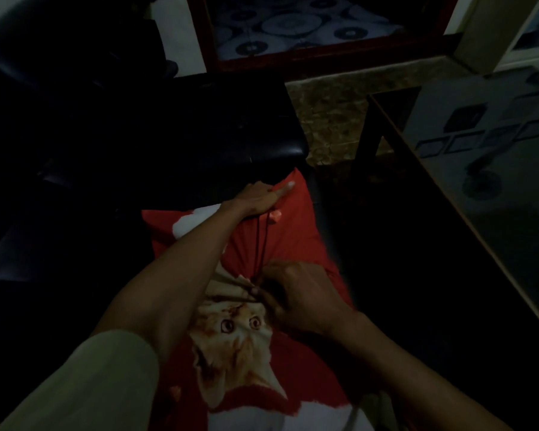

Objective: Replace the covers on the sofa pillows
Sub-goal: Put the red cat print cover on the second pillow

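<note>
Red cloth with a cat print, the cover [249,353], is stretched over the pillow on the near lap; its far corner is gripped by the left hand [259,199], forefinger straight, as an anchor; a fold is pinched by the right hand [296,293], probably to draw it taut.

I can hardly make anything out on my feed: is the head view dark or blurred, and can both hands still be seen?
Head view: very dim, the black sofa nearly lost in shadow; wide-angle bending at the edges; slightly soft. The red cat-print cover reads clearly. The left hand grips its far corner, the right hand pinches bunched fabric near the middle. Glare on the glass tabletop at right.
</note>
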`<state>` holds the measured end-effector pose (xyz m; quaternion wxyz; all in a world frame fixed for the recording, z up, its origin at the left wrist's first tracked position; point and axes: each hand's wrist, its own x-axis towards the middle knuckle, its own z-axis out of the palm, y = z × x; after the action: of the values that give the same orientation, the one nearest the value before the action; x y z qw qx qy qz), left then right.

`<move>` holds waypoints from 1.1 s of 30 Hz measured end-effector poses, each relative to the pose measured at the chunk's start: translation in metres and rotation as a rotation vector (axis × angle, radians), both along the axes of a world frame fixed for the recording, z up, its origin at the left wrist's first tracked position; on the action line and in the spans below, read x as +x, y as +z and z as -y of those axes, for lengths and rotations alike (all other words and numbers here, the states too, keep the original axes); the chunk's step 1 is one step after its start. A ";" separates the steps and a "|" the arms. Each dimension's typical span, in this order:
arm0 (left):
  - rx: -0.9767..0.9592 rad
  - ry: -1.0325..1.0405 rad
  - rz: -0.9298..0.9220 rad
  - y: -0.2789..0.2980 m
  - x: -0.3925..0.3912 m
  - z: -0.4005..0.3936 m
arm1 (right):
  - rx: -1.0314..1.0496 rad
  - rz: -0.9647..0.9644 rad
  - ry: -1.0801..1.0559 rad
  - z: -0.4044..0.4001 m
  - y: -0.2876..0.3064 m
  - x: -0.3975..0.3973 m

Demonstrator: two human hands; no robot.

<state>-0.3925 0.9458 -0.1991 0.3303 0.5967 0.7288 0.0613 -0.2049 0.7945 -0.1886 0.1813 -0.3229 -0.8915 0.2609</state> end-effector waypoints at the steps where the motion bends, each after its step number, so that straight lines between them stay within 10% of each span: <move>1: -0.005 -0.020 -0.020 0.002 -0.006 0.004 | -0.003 0.013 -0.025 -0.003 0.000 -0.001; 17: 0.733 0.259 -0.124 -0.023 -0.107 0.171 | -0.049 0.061 -0.399 -0.044 -0.015 -0.046; 25: 0.532 0.315 -0.279 -0.028 -0.115 0.176 | -0.154 -0.040 -0.472 -0.059 -0.018 -0.051; 33: 0.346 0.318 -0.023 -0.025 -0.137 0.097 | -0.122 -0.025 -0.669 -0.093 -0.032 -0.063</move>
<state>-0.5291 0.8491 -0.2244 0.2011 0.5226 0.7960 0.2299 -0.2676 0.8877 -0.2211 0.2480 -0.6044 -0.7167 0.2440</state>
